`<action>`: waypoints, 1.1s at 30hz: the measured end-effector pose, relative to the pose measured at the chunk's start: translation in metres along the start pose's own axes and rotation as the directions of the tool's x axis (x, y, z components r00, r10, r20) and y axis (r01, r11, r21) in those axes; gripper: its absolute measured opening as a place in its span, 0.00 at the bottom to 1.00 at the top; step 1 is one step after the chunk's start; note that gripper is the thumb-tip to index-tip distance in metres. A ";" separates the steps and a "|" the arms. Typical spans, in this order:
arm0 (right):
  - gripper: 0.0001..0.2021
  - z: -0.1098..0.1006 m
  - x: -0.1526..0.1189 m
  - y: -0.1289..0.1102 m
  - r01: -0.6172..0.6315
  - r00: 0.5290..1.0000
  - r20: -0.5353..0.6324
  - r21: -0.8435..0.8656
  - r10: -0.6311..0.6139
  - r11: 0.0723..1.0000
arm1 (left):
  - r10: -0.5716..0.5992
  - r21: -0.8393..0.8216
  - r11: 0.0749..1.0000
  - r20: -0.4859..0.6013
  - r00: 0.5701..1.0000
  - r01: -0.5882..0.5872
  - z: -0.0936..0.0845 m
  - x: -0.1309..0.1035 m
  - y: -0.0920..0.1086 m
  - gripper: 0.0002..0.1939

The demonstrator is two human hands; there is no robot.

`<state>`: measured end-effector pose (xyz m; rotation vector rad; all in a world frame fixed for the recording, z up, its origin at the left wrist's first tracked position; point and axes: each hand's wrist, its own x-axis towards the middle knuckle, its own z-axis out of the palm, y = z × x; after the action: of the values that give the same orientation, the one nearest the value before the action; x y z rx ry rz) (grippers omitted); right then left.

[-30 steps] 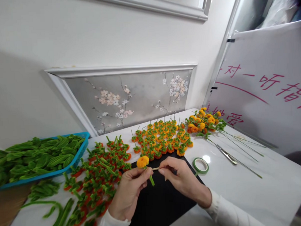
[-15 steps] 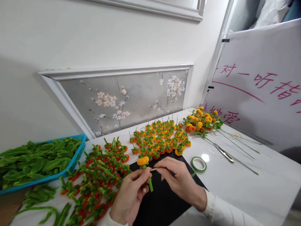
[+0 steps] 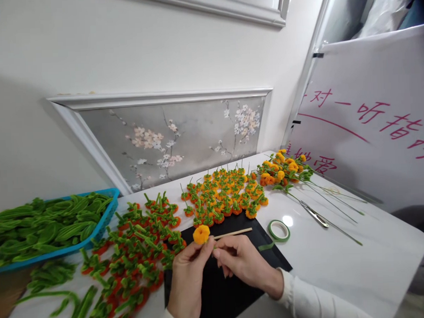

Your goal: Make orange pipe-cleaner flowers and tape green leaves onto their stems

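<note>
So, got one fluffy yellow-orange flower with a rounded head [image 3: 201, 234] pinched in the left hand [image 3: 190, 271], up over the flat black rectangular mat [image 3: 220, 288] on the glossy white tabletop [image 3: 362, 269]. Snug grip just under the bloom. Narrow grip on the right hand [image 3: 245, 260] too, right beside the left fingertips, but can't tell if closed on anything. Can see a thin pale stick [image 3: 235, 233] poking out between both hands toward the tabletop's right edge; can't tell which is holding it. Just right of the mat, a round green tape roll with a white core [image 3: 279, 231], loose end trailing onto the black. Closer to the right edge, a slim silver metal tool [image 3: 314, 214]. By the far right corner, a bunch of long-stemmed orange and yellow flowers [image 3: 283, 168]. Along the far edge, rows of small orange-and-yellow flower heads [image 3: 223, 193]; further left, fuzzy red-orange ones with green stalks [image 3: 132, 254]. Around the far left corner, a blue plastic basket [image 3: 111, 211] heaped with fuzzy green leaves [image 3: 50, 225].
</note>
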<state>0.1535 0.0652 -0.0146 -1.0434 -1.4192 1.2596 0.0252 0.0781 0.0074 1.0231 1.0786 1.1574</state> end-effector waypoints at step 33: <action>0.08 0.002 -0.027 -0.012 0.410 0.858 0.058 -0.675 -0.510 0.614 | -0.086 -0.355 0.934 -0.115 0.990 0.040 -0.015 -0.031 -0.026 0.22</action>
<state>0.1566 0.0374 -0.0053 -1.0821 -1.9321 0.2569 0.0129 0.0448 -0.0173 0.6355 0.9513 1.3216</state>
